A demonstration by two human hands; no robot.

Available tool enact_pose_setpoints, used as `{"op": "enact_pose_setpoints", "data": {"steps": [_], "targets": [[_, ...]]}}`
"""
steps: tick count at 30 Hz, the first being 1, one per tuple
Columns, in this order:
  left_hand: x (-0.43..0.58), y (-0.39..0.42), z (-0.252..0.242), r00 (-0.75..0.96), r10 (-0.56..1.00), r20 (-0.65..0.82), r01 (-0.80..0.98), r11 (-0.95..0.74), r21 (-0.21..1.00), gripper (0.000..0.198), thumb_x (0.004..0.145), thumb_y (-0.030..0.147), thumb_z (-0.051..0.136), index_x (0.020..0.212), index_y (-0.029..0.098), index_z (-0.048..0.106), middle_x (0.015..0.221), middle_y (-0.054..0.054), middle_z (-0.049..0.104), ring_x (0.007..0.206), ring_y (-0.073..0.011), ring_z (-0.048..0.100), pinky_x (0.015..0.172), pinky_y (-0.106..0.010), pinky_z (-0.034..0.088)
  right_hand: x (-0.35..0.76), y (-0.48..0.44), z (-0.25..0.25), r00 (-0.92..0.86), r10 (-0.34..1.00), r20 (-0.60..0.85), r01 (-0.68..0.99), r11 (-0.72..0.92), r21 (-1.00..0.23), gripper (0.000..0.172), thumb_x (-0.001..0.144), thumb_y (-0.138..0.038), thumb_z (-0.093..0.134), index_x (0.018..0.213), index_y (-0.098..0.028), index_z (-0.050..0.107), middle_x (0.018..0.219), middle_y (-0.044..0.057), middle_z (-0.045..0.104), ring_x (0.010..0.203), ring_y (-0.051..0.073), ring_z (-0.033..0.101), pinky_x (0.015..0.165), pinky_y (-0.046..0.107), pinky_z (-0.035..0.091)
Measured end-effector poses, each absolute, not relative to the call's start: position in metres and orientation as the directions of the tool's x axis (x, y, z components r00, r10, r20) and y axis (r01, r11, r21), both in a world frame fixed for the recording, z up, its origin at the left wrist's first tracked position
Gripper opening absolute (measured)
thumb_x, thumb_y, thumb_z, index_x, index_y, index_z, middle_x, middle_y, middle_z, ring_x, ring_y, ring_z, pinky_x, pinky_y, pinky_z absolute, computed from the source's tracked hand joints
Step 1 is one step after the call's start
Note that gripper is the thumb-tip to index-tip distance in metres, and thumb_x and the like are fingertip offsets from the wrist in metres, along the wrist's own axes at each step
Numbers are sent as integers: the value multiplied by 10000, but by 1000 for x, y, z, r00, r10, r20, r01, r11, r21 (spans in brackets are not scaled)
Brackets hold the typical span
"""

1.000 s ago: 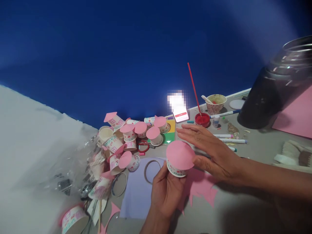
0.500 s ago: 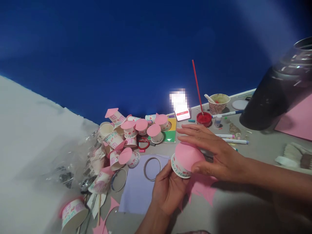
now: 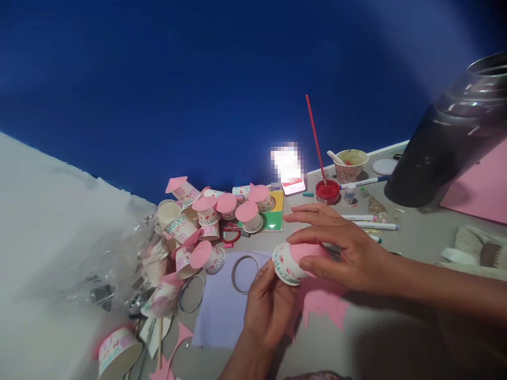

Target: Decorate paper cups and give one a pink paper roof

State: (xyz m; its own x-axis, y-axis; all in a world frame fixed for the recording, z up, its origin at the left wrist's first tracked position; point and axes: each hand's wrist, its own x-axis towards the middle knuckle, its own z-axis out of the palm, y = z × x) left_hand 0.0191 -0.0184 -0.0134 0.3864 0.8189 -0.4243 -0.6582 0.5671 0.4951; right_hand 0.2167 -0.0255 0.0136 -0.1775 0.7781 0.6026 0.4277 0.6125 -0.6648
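Gripping the paper cup (image 3: 285, 266) from below, left hand (image 3: 267, 309) fingers are clamped on its printed wall, just right of the tape ring (image 3: 244, 274) on the desk (image 3: 420, 232). Right hand (image 3: 348, 250) fingers are closed on the pink paper disc (image 3: 304, 252) atop the cup, which is pinched between thumb and forefinger.
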Motion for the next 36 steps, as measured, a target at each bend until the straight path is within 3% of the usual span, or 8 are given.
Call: {"op": "enact_pose_setpoints", "data": {"steps": [5, 10, 16, 21, 25, 29, 33, 36], "targets": [[17, -16, -14, 332, 869, -367, -690, 489, 533, 353, 1030, 103, 482, 1166, 177, 799, 1061, -97, 833, 1059, -213, 771, 1022, -348, 557, 228, -22, 21, -40, 860, 508, 330, 491, -806, 324, 926, -420, 709, 1223, -298, 752, 1373, 76, 714, 1334, 327, 605, 1080, 563, 524], [1, -6, -19, 449, 844, -294, -698, 537, 474, 461, 1094, 178, 333, 1215, 194, 777, 1152, -99, 820, 1149, -199, 752, 1084, -368, 533, 244, -9, 23, 131, 975, 179, 213, 148, -966, 426, 907, -533, 706, 1237, -267, 753, 1107, 84, 782, 941, 266, 740, 724, 388, 629], [-4, -1, -20, 643, 754, -133, -653, 631, 419, 622, 1118, 243, 98, 1452, 153, 615, 1243, -124, 784, 1204, -157, 728, 1080, -281, 515, 228, -4, 2, -110, 976, -189, -10, -191, -981, 262, 836, -381, 780, 998, -175, 782, 846, 58, 773, 711, 149, 706, 588, 239, 550], [-1, -6, -18, 663, 735, -145, -624, 649, 435, 592, 1112, 229, 118, 1520, 124, 533, 1279, -142, 765, 1228, -157, 715, 1103, -279, 489, 212, -10, -9, -447, 832, -329, -330, -496, -803, 352, 765, -450, 842, 733, -125, 712, 582, -2, 653, 432, 54, 511, 398, 150, 395], [-4, -8, -20, 674, 723, -153, -604, 658, 450, 556, 1098, 196, 177, 1528, 114, 519, 1303, -150, 753, 1252, -170, 702, 1127, -296, 465, 204, -12, -11, -445, 827, -342, -485, -544, -684, 360, 670, -370, 926, 652, -123, 665, 559, -22, 609, 427, 32, 444, 377, 130, 351], [-8, -9, -24, 685, 710, -162, -587, 670, 454, 514, 1080, 177, 258, 1457, 143, 606, 1299, -126, 761, 1261, -179, 695, 1128, -295, 458, 197, -16, -10, -459, 828, -323, -539, -548, -640, 373, 689, -362, 925, 648, -136, 630, 534, -42, 562, 428, 25, 381, 387, 132, 301], [-6, -11, -24, 671, 705, -230, -570, 689, 447, 466, 1062, 158, 320, 1257, 163, 743, 1208, -110, 801, 1188, -202, 730, 1055, -317, 514, 195, -21, -5, -438, 850, -292, -575, -515, -635, 387, 682, -374, 936, 654, -135, 632, 536, -37, 563, 449, 29, 403, 409, 134, 308], [-3, -7, -19, 568, 715, -408, -549, 698, 459, 376, 1039, 168, 432, 990, 151, 804, 989, -113, 827, 1020, -216, 766, 1025, -378, 543, 198, -21, 1, -310, 915, -260, -598, -400, -695, 398, 655, -412, 942, 664, -144, 648, 557, -25, 592, 492, 47, 480, 460, 145, 374]]}}
